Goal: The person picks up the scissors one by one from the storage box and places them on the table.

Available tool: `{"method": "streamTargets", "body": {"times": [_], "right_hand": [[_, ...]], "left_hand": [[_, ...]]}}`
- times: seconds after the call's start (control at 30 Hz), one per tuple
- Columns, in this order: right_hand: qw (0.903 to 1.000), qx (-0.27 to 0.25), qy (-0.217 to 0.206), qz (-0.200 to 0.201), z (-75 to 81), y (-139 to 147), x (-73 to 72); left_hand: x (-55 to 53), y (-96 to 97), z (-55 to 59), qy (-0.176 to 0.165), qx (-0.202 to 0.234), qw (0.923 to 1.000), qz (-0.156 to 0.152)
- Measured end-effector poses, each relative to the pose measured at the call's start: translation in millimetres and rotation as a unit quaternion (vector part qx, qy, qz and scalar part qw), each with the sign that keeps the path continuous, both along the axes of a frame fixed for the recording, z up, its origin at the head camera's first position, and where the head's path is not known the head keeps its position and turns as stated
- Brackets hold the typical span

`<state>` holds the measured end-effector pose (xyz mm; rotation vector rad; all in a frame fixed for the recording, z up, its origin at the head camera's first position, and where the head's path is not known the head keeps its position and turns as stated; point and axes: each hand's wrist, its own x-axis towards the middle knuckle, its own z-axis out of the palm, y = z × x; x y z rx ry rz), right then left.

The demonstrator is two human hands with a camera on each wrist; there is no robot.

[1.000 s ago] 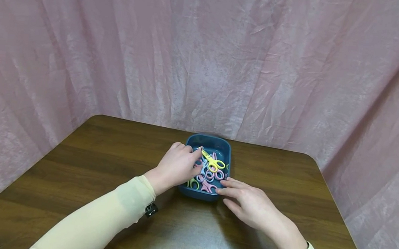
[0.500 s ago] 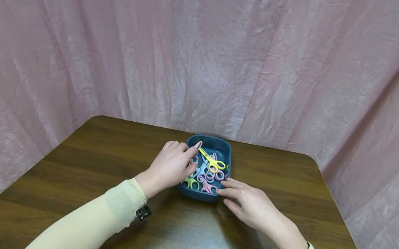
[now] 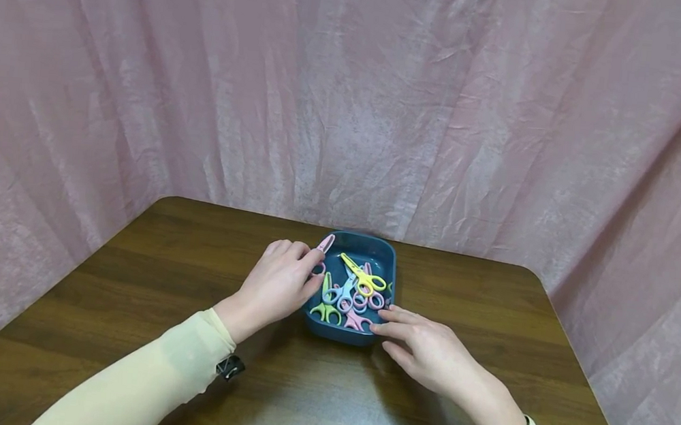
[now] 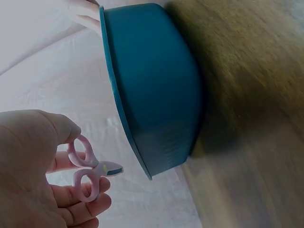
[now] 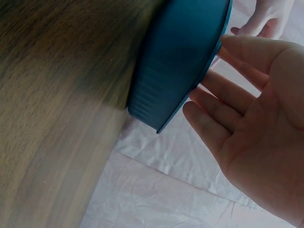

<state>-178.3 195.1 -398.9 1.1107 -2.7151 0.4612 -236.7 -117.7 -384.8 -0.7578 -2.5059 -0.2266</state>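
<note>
My left hand [image 3: 281, 279] holds a pair of pink scissors [image 4: 89, 168] by its handle loops, over the left rim of a dark blue bin [image 3: 344, 334]. In the left wrist view the thumb meets one loop and the fingers lie behind the other. My right hand [image 3: 426, 344] touches the bin's right rim near the front corner, its fingers mostly straight. Inside the bin lie yellow scissors [image 3: 364, 282], light blue scissors [image 3: 346, 294], green scissors [image 3: 327, 312] and pink scissors [image 3: 357, 321], partly overlapping. Others beneath are partly hidden.
The bin stands near the back edge of a brown wooden table [image 3: 143, 276]. A pink curtain [image 3: 364, 98] hangs behind the table and along both sides.
My left hand has moved left from above the bin's middle to its left rim, carrying the pink scissors. More of the green and light blue scissors shows. My right hand has stayed in place.
</note>
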Motion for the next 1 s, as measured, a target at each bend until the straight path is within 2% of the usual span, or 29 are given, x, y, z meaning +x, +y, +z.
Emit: {"method": "streamTargets", "body": {"times": [0.2,0.6,1.0], "right_hand": [[0.9999,-0.005,-0.009,0.001,0.6,0.2,1.1],[1.0000,-0.005,-0.001,-0.001,0.3,-0.1,-0.2],[1.0000,-0.004,-0.002,0.000,0.6,-0.1,0.4]], "left_hand": [[2.8,-7.1,-1.4,0.002,0.004,1.0000,0.004],[5.8,-25.6,-8.1,0.037,0.020,0.9990,0.016],[3.5,-48.8,-20.4,0.059,0.016,0.9976,0.032]]}}
